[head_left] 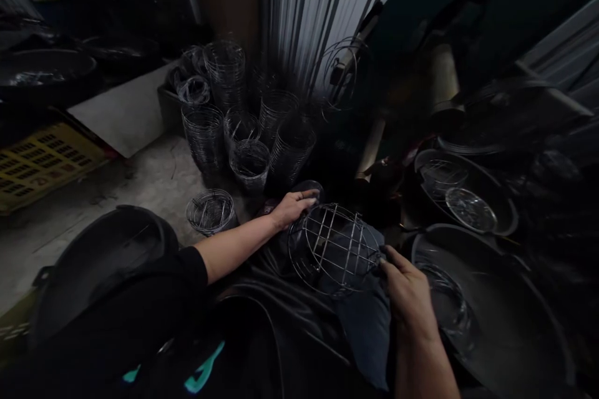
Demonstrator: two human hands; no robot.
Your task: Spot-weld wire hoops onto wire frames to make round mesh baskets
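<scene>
A round wire grate [344,246] with crossed bars and a wire ring around it is tilted above my knees. My right hand [409,290] pinches its right edge between thumb and fingers. At the grate's far left, my left hand [294,207] reaches forward with thumb and fingers close together, beside a small round grey piece [314,189]. What lies between the left fingertips is too dark to make out. Left of that hand, a short stack of wire rings [211,212] stands on the floor.
Several tall stacks of wire rings [203,137] stand ahead. Black basins lie at left [116,255] and right [496,299], the right one with wire pieces inside. Another basin [508,215] holds round grates. A yellow crate [47,162] sits far left, and a dark machine [444,81] rises ahead right.
</scene>
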